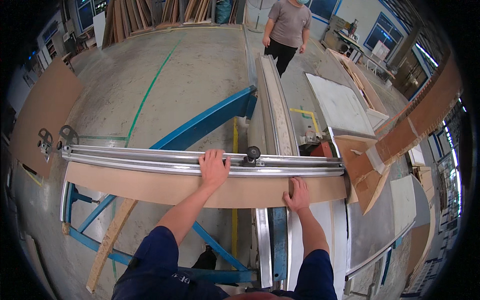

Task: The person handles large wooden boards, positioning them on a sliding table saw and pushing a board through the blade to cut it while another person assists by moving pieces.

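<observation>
My left hand grips the long aluminium rail, with its fingers curled over the top, left of a black clamp knob. My right hand rests with fingers apart on a long brown board, which lies along the near side of the rail. The board spans the blue steel frame and the saw's sliding table. Round black fittings sit at the rail's left end.
A person in a grey shirt stands beyond the machine. A brown panel stands at left, and leaning boards line the back. A tall cardboard-covered piece rises at right beside a grey side table. A wooden batten slants below.
</observation>
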A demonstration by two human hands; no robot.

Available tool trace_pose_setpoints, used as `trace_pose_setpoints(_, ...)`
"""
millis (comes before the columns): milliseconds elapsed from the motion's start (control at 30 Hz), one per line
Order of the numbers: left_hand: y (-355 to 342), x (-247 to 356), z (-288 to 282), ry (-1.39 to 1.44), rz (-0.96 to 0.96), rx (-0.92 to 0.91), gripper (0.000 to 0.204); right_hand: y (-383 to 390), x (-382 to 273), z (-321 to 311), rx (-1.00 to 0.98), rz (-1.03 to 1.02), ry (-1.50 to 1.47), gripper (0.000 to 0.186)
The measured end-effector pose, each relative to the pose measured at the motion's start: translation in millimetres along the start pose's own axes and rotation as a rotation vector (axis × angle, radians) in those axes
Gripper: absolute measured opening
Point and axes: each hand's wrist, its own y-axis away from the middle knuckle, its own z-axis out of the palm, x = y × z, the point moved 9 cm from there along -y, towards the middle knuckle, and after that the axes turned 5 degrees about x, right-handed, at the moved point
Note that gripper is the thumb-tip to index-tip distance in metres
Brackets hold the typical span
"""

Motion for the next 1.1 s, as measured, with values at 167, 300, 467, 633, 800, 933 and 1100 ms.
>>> trace_pose_setpoints(167, 4.2, -0.1, -4.7, -0.023, -0.019, -0.014, 0.032, 7.4, -3.9, -0.2, 0.005, -0.020, 0.054, 0.061)
trace_pose_setpoints(300, 9.3, -2.4, -4.6, -0.071, -0.038, 0.020, 0.033, 12.8, -1.4, -0.9, 0.036, -0.018, 0.000, 0.063)
trace_pose_setpoints(467, 10.0, -2.6, 6.2, -0.091, -0.002, 0.036, 0.034, 12.0, 10.0, 5.4, 0.034, 0.008, -0.025, 0.062)
trace_pose_setpoints(633, 12.6, -4.9, 3.2, -0.104, -0.012, -0.012, 0.033, 16.1, 5.9, 12.8, -0.057, 0.041, 0.028, 0.063)
trace_pose_setpoints(800, 24.9, 8.2, -7.8, -0.136, 0.050, 0.011, 0.035, 28.8, 0.4, -0.2, -0.038, 0.046, 0.036, 0.067)
trace_pose_setpoints(933, 39.5, 14.6, -13.6, -0.023, 0.078, 0.005, 0.038, 46.3, -2.4, -8.6, 0.026, 0.002, 0.035, 0.062)
trace_pose_setpoints(1100, 74.4, 19.7, -44.0, 0.149, 0.129, 0.058, 0.036, 71.0, -9.0, -18.2, 0.041, -0.005, 0.037, 0.060)
